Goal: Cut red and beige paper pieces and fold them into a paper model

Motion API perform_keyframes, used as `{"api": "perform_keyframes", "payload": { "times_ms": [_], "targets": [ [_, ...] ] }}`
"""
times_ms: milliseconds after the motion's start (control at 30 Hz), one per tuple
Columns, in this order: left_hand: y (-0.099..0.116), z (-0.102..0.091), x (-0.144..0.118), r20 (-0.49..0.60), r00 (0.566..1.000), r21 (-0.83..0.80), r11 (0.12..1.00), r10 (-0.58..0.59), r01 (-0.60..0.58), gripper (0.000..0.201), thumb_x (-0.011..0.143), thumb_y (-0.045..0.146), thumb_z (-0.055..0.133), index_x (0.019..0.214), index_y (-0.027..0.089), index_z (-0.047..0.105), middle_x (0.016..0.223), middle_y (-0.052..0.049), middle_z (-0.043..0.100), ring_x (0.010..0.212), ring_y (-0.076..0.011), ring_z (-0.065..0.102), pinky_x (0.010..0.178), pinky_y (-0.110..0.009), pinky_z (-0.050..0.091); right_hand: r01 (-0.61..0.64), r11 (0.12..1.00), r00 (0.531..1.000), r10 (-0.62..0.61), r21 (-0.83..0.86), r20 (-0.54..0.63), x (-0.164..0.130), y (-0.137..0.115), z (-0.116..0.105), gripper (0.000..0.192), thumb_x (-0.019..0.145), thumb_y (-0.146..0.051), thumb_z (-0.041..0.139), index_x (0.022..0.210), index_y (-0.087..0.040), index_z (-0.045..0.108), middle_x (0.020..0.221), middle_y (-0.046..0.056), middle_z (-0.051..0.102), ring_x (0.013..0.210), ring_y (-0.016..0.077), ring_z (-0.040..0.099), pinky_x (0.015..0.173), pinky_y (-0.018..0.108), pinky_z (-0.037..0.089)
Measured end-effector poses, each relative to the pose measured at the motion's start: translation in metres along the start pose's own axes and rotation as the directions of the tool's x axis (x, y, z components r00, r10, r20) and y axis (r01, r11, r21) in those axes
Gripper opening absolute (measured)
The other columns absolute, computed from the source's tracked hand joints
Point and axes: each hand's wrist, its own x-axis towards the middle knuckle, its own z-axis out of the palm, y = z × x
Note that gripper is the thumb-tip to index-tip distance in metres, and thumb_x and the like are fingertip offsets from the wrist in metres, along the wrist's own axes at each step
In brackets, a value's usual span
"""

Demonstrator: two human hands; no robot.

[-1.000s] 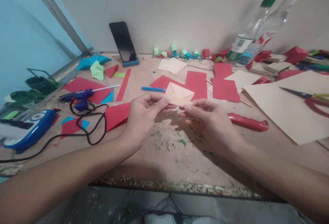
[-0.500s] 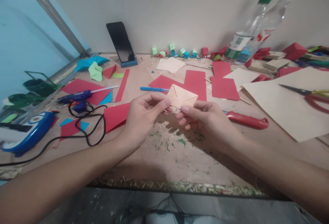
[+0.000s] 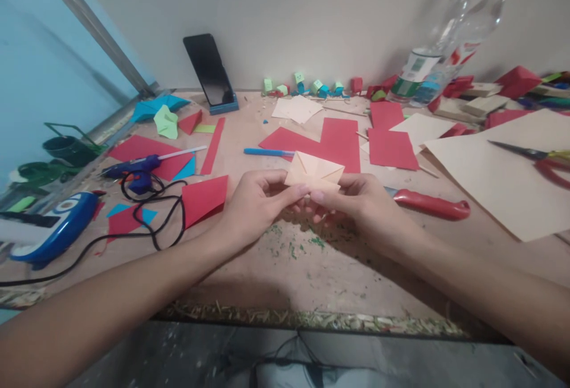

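Note:
A small folded cream paper piece (image 3: 314, 170) with triangular flaps is held just above the wooden worktable (image 3: 285, 275), in the middle of the head view. My left hand (image 3: 256, 207) pinches its left lower edge between thumb and fingers. My right hand (image 3: 356, 204) pinches its right lower edge. The two thumbs nearly meet under the paper.
Red paper sheets (image 3: 338, 141) lie beyond the hands, a red-handled cutter (image 3: 430, 204) at right, scissors (image 3: 541, 159) on a large cream sheet (image 3: 499, 174). A blue glue gun (image 3: 133, 171) with black cord lies left, a phone (image 3: 209, 73) and two bottles (image 3: 431, 49) at the wall.
Both hands drew closer together and slightly lower, toward me, with the cream paper still pinched between them. The paper has tilted a little.

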Motion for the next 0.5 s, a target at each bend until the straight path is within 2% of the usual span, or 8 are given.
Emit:
{"api": "perform_keyframes", "payload": {
  "times_ms": [67, 167, 300, 367, 500],
  "targets": [
    [-0.0008, 0.0, -0.0006, 0.014, 1.0, 0.002, 1.0, -0.006, 0.006, 0.023, 0.09, 0.034, 0.078, 0.08, 0.014, 0.075, 0.075, -0.005, 0.076, 0.065, -0.0136, 0.067, 0.062, -0.025, 0.052, -0.03, 1.0, 0.999, 0.03, -0.001, 0.016, 0.0004, 0.0005, -0.0002, 0.019, 0.082, -0.036, 0.086, 0.085, -0.017, 0.084, 0.081, 0.008, 0.08, 0.067, 0.0142, 0.07, 0.063, 0.026, 0.055],
    [-0.0012, -0.0016, -0.0013, 0.023, 1.0, 0.087, 0.996, 0.021, -0.023, 0.027, 0.091, 0.035, 0.077, 0.074, 0.014, 0.072, 0.07, -0.004, 0.072, 0.062, -0.0118, 0.061, 0.056, -0.024, 0.045, -0.053, 0.999, 0.999, 0.053, -0.003, 0.013, 0.0001, 0.0015, -0.0014, 0.02, 0.081, -0.036, 0.086, 0.08, -0.016, 0.083, 0.074, 0.007, 0.078, 0.064, 0.015, 0.07, 0.062, 0.027, 0.056],
    [-0.0018, -0.0048, -0.0021, -0.036, 0.995, 0.169, 0.982, 0.098, -0.091, 0.03, 0.09, 0.036, 0.078, 0.07, 0.015, 0.07, 0.065, -0.001, 0.067, 0.058, -0.0107, 0.056, 0.053, -0.024, 0.042, -0.037, 0.999, 0.999, 0.037, -0.016, 0.005, -0.0003, 0.002, -0.0035, 0.022, 0.081, -0.037, 0.088, 0.078, -0.016, 0.081, 0.072, 0.007, 0.078, 0.061, 0.0159, 0.071, 0.061, 0.028, 0.056],
    [-0.0021, -0.0053, -0.0023, -0.046, 0.995, 0.161, 0.984, 0.089, -0.08, 0.029, 0.089, 0.037, 0.079, 0.071, 0.015, 0.071, 0.064, -0.001, 0.067, 0.057, -0.0109, 0.056, 0.052, -0.024, 0.043, -0.015, 0.999, 1.0, 0.015, -0.038, 0.021, 0.0, 0.0012, -0.0042, 0.023, 0.084, -0.038, 0.085, 0.079, -0.017, 0.082, 0.074, 0.007, 0.079, 0.062, 0.016, 0.072, 0.062, 0.027, 0.057],
    [-0.0016, -0.0031, -0.0022, -0.025, 0.999, 0.044, 0.998, 0.035, -0.034, 0.026, 0.088, 0.037, 0.08, 0.078, 0.014, 0.074, 0.067, -0.002, 0.069, 0.058, -0.0124, 0.061, 0.052, -0.024, 0.046, -0.01, 0.994, 0.996, 0.02, -0.111, 0.087, 0.0001, -0.0029, -0.0032, 0.025, 0.088, -0.041, 0.083, 0.081, -0.017, 0.083, 0.081, 0.009, 0.082, 0.071, 0.0175, 0.076, 0.066, 0.027, 0.058]
  ]
}}
